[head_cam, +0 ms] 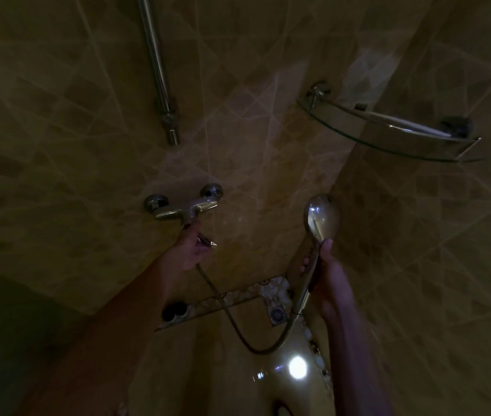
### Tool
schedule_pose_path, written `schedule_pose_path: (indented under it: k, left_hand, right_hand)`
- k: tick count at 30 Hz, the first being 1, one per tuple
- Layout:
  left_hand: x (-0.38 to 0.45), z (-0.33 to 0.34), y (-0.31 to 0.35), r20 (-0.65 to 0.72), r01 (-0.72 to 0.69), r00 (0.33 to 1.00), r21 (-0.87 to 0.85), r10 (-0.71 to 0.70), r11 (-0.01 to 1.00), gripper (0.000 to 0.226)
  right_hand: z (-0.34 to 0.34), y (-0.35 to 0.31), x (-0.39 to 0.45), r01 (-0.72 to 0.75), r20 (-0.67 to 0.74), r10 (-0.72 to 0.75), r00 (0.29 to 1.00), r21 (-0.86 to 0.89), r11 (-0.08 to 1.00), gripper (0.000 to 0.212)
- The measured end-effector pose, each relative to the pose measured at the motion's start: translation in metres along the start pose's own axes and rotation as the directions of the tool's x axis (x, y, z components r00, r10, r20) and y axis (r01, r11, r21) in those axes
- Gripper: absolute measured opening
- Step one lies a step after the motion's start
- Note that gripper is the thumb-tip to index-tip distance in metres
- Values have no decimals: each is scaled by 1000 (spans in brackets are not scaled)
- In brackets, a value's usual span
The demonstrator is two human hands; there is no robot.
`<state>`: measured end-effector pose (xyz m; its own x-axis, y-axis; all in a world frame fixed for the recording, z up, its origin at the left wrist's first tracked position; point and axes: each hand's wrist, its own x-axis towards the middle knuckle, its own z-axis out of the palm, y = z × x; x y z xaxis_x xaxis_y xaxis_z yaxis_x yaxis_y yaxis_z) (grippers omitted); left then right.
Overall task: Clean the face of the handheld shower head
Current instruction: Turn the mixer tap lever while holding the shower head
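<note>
My right hand (325, 271) grips the shower head (322, 217) by its handle, shiny back toward me; my left hand (191, 247) holds the tap (182, 210) lever; turned hard, I judge water could spray outward, the hose (238, 325) jerking.

The shower head (322, 216) shows only its shiny back; its face is turned away and hidden. The right hand (326, 273) covers part of the handle. The left hand (190, 249) hides the mixer (182, 207) lever, so the grip is unclear. The riser pipe (155, 64) is cut off at 12 o'clock. On the glass shelf (388, 136), at 2 o'clock, dark items are too dim to identify. At 6 o'clock, a dark shape is cut off.
</note>
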<state>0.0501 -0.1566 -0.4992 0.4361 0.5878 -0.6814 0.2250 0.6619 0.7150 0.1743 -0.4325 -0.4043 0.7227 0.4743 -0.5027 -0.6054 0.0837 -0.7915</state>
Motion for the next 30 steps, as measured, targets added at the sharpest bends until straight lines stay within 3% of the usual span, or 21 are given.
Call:
schedule_pose_path:
  k: [11,30]
  left_hand:
    - [-8,0,3,-19,2,1000,36,-2,999,66]
    - [-11,4,5,-18,22,1000,1,-22,1000,48]
  right_hand:
    - [2,-2,2,-12,2,12,1000,-37,999,54]
    - [3,-4,-8,12,-2,-12,1000,13,1000,41]
